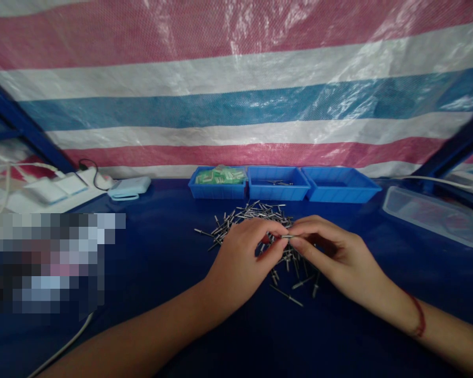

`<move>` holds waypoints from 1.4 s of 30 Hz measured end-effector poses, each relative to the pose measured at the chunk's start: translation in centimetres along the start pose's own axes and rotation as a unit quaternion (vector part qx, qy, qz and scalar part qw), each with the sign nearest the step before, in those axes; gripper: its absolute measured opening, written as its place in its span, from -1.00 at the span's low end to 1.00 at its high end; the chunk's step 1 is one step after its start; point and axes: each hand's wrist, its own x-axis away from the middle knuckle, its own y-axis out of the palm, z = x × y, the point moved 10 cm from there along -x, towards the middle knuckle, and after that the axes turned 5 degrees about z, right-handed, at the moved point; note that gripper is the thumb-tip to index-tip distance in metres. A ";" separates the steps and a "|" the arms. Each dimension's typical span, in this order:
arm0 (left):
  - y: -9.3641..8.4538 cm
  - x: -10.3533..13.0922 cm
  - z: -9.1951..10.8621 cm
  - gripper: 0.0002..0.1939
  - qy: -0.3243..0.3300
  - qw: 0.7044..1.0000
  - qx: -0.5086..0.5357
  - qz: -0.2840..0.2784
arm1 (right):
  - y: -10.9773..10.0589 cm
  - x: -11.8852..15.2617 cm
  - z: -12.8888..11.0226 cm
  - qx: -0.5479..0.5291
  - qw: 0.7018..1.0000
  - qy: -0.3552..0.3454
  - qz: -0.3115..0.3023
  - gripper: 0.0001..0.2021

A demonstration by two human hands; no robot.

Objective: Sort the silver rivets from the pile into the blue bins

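Probably the rivet (287,237) will feel very light yet stiff: a slim, hard metal pin, not fragile, though so smooth and narrow that it could roll or slip in a loose hold. Its ends look the best places to pinch. It sits between the two hands, over the pile (256,212), with the left hand (242,252) nipping one end between thumb and forefinger and the right hand (341,254) doing the same at the other; most of it is hidden by the fingertips. The pile is a loose tangle of shiny metal, thin straight shanks with thicker sleeves, lying every which way on the smooth dark blue table (165,247). Behind stand three plastic bins in a row: the left bin (216,192) holds crinkly green packets, the middle bin (278,193) a few thin metal pieces, and the right bin (342,195) has the same slanted blue walls. Farther back hangs a woven plastic sheet (236,113), striped and glossy where it creases
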 end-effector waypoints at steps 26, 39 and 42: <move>-0.7 3.1 -7.5 0.02 -0.176 0.898 -0.279 -0.292 | -2.9 -3.4 2.8 0.244 0.968 -0.058 0.014 -0.79; 2.6 1.9 -6.3 -0.22 -0.060 0.940 -0.254 -0.222 | -0.2 -1.3 2.0 0.141 0.987 -0.076 -0.024 -0.85; 2.6 1.1 -5.7 -0.41 -0.041 0.948 -0.257 -0.183 | -0.5 -1.4 2.1 0.126 0.990 -0.067 -0.007 -0.86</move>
